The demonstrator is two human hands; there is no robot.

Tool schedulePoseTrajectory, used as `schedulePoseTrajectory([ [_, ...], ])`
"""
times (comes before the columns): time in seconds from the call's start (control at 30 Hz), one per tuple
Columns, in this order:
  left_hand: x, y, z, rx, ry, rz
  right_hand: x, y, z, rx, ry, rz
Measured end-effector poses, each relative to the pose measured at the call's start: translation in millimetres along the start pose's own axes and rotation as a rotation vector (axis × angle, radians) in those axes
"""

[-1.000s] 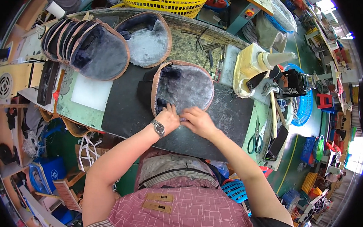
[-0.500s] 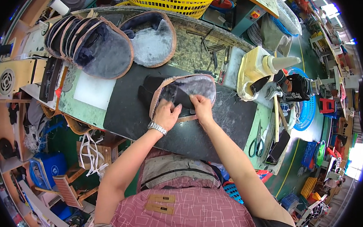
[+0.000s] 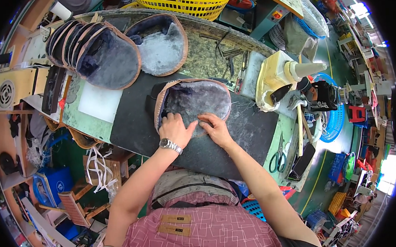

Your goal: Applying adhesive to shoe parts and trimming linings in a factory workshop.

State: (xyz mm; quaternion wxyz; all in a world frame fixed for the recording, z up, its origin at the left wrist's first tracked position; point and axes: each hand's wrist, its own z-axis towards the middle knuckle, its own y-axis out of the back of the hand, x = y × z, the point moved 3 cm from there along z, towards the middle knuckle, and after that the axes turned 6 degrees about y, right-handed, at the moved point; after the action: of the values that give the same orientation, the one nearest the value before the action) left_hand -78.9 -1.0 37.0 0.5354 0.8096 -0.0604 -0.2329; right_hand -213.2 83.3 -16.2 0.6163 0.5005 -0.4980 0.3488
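A fleece-lined piece [image 3: 198, 97], grey-blue inside with a tan stitched rim, lies on the black mat in front of me. My left hand [image 3: 175, 130], a metal watch at its wrist, rests over the near left part of the piece. Its fingers lie on the fleece and its thumb points right. At the near right rim, my right hand [image 3: 215, 129] has its fingertips and thumb closed on the edge. Both hands partly cover the near rim. Dark material [image 3: 150, 103] shows at the piece's left side.
Similar fleece-lined pieces [image 3: 109, 61] stand stacked at the far left, with another [image 3: 160, 47] beside them. A yellow basket [image 3: 182, 3] is at the back. To the right are a cream machine-like form [image 3: 276, 77], hand tools [image 3: 232, 61], scissors [image 3: 278, 159] and a phone [image 3: 301, 165].
The dark flap my hands held over the fleece no longer shows, and the grey lining is exposed. My hands have moved down to the near rim, the right one slightly leftward.
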Motion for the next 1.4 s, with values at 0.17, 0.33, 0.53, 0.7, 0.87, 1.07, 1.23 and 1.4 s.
schedulePoseTrajectory([
  [0.17,8,-3,-13,-0.267,-0.375,-0.041,-3,0,3,0.040,-0.098,0.158],
  [0.33,8,-3,-6,-0.310,-0.541,-0.048,-2,4,6,0.096,-0.091,0.099],
  [0.53,24,-15,-2,-0.441,-0.752,0.307,3,-2,-4,0.256,0.268,-0.249],
  [0.7,43,-33,-5,-0.485,-0.626,0.244,20,-16,-18,0.416,0.529,-0.708],
  [0.87,46,-24,-14,-0.382,-0.492,-0.006,29,-36,-20,0.435,0.493,-0.885],
  [1.07,64,-30,-3,-0.415,-0.358,-0.138,28,-44,-20,0.416,0.487,-0.975],
  [1.23,62,-25,0,-0.318,-0.065,-0.329,39,-52,-13,0.385,0.433,-1.014],
  [1.4,46,-35,-13,-0.389,-0.450,-0.098,48,-54,-13,0.393,0.392,-1.043],
])
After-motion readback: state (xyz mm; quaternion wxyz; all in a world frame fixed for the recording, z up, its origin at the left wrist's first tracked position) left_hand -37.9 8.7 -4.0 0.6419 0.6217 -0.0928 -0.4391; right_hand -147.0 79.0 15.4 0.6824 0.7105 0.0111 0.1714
